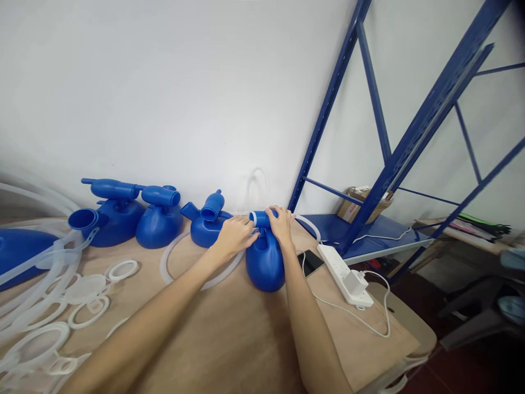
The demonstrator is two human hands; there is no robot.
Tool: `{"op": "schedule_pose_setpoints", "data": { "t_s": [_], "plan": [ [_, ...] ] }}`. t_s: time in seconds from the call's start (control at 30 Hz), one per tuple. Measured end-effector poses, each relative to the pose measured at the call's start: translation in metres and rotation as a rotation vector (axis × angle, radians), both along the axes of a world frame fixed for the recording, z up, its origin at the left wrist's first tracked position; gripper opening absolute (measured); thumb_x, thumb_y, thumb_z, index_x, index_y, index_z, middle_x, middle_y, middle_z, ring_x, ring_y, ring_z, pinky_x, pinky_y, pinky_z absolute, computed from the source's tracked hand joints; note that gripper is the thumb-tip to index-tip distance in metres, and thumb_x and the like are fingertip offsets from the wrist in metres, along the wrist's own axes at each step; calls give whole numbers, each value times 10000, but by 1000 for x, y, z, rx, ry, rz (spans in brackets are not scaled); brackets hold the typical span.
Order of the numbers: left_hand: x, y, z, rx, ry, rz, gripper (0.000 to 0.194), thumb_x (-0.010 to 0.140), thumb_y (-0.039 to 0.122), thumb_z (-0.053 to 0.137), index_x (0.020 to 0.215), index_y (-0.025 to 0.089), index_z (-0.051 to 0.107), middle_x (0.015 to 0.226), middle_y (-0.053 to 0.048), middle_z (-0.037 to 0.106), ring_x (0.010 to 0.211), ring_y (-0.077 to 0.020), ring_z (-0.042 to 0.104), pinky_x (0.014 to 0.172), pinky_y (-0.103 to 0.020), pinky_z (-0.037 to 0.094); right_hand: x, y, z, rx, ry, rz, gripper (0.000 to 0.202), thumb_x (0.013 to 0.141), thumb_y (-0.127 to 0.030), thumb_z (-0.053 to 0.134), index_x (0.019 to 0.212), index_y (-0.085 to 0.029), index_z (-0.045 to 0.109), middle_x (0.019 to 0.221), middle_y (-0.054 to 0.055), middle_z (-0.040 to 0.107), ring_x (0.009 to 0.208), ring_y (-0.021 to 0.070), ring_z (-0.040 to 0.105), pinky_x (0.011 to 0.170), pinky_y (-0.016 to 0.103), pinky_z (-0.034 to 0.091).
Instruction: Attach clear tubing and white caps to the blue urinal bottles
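Observation:
A blue plastic urinal bottle (266, 268) stands on the table in front of me. A blue tube-shaped mouthpiece (260, 219) with a white ring at its left end lies across its top. My right hand (281, 223) is closed round the right part of this mouthpiece. At its white-ringed end, my left hand (235, 236) has its fingers bent and its thumb under them. What the left fingers pinch is hidden. A translucent hose (167, 257) loops on the table behind my left forearm.
Several similar blue bottles (158, 225) stand along the wall at left. White rings and caps (86, 289) lie near the left edge with more hoses. At right are a dark phone (310, 262), a power strip (342, 273) with a cable, and a blue metal rack (369, 232).

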State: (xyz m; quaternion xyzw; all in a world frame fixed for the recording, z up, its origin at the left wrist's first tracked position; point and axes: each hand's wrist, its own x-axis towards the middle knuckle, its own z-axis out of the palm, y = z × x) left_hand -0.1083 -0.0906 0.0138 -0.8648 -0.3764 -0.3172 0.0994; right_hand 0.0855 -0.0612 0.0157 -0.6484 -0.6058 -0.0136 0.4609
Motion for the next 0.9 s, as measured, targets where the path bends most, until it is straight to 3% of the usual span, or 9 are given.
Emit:
{"op": "schedule_pose_setpoints", "data": {
  "t_s": [0.2,0.33,0.43,0.5,0.67,0.8,0.9],
  "plan": [
    [15,-17,-11,-33,4,161,317,1067,300,468,1035,122,728,1006,-175,758,905,-292,735,762,-364,543,-1,0,-1,-3,38,-19,312,995,-423,500,1010,-257,763,1128,78,729,1233,327,504,1211,657,77],
    [26,-21,-24,-11,31,109,292,1043,193,494,1254,174,695,1156,-135,757,1039,-262,723,890,-354,550,-1,-1,-1,-2,46,-18,311,997,-424,490,995,-262,755,1145,75,728,1242,321,499,1213,646,97],
    [32,-18,-34,-10,46,87,420,1001,104,526,1399,192,628,1285,-149,720,1053,-262,726,874,-362,571,-1,-1,-1,-2,46,-14,303,994,-419,494,986,-260,752,1140,74,728,1242,319,499,1214,643,105],
    [33,-14,-40,-18,42,87,434,1002,85,511,1411,181,618,1321,-170,699,1054,-270,729,839,-368,585,-1,-1,-2,-2,46,-13,301,992,-418,497,993,-257,752,1137,73,726,1239,319,500,1214,647,103],
    [31,-9,-49,-57,14,46,314,1032,97,491,1270,156,687,1334,-177,700,1184,-270,690,928,-372,580,-1,1,-2,1,50,-14,307,985,-434,500,1010,-265,755,1130,66,721,1240,312,493,1211,627,143],
    [27,-11,-38,-157,17,36,230,1046,145,505,1100,160,728,1207,-164,749,1110,-277,721,854,-361,579,1,2,-2,-5,50,-8,320,985,-444,485,1003,-268,752,1128,67,718,1248,315,485,1212,649,107],
    [11,-9,-11,-275,68,34,117,1015,213,620,1030,163,725,1057,-103,765,955,-238,743,793,-349,582,2,2,-2,-6,52,0,331,980,-457,480,996,-266,749,1116,70,715,1245,321,478,1205,669,85]
  ]
}}
